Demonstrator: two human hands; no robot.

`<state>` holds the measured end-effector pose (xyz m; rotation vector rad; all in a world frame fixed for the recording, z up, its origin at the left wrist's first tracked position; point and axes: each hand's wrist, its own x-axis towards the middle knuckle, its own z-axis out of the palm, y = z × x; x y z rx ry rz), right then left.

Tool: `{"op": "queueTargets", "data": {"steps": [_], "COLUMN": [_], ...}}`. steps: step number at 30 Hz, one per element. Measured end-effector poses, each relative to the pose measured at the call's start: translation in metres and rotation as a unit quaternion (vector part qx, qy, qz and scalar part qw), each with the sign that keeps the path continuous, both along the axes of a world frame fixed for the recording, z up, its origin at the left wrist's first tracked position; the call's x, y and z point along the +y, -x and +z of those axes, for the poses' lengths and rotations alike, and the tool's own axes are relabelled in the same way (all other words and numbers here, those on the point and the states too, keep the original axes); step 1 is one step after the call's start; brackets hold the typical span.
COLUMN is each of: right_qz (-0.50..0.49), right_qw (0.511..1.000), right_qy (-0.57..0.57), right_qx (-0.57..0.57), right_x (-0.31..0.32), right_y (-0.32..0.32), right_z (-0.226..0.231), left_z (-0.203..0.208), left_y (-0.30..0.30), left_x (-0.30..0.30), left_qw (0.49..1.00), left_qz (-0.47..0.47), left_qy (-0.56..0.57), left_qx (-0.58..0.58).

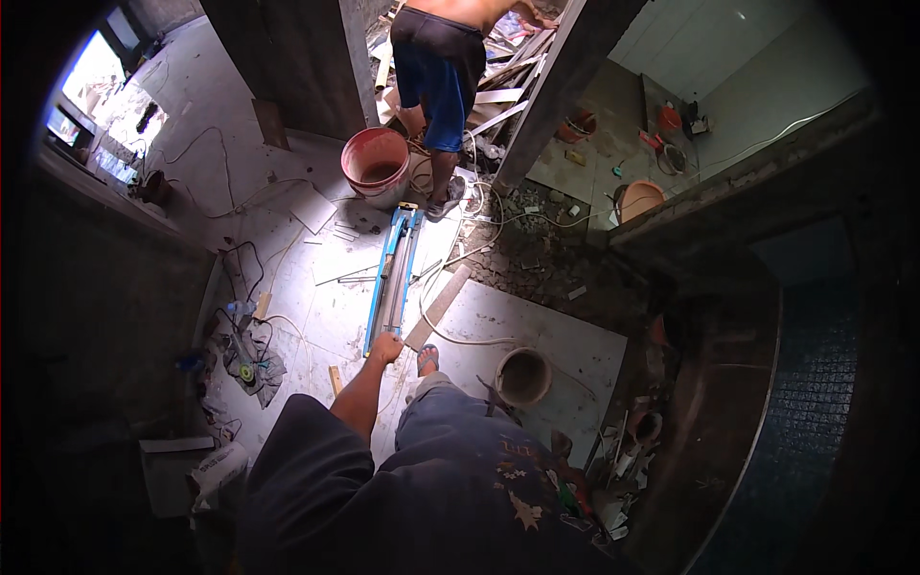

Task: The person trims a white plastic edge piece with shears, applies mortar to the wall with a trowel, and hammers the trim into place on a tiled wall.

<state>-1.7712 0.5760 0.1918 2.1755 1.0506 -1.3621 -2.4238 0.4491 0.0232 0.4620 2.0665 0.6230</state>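
Note:
My left hand [386,347] is closed around the near end of a long blue manual tile cutter [388,278], which has metal rails and points away from me. Its far end reaches the feet of another person [436,81] in dark blue shorts. To the right of the cutter, a narrow brownish strip [439,309] lies on the floor. My sandalled foot [427,359] is just right of my hand. A dim brownish shape beside my shirt's right side may be my right hand [563,447]; its fingers cannot be made out.
A red-rimmed bucket [376,163] stands beyond the cutter, left of the person. Another bucket [523,376] stands right of my foot on a large pale slab [585,350]. A pale cable [450,337] loops across the floor. Rubble [551,240] lies right; tools and bags [251,364] lie left.

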Motion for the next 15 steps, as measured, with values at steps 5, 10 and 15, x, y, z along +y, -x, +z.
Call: {"op": "queueTargets", "data": {"steps": [5,10,15], "right_qz": [-0.029,-0.013,-0.022], "right_qw": [0.997,0.997,0.997], "right_qy": [-0.050,-0.060,-0.053], "right_qx": [0.060,0.041,0.046], "right_x": [-0.020,-0.031,-0.036], "right_y": [0.051,0.056,0.047], "right_z": [0.079,0.095,0.085], "left_z": [-0.007,-0.022,0.010], "left_y": [-0.011,-0.046,-0.087], "left_x": [-0.004,0.011,0.051], "left_qw": [0.998,0.985,0.961], "left_qz": [-0.020,-0.163,-0.229], "left_qy": [-0.017,-0.013,-0.150], "left_qx": [0.060,0.060,-0.048]}}
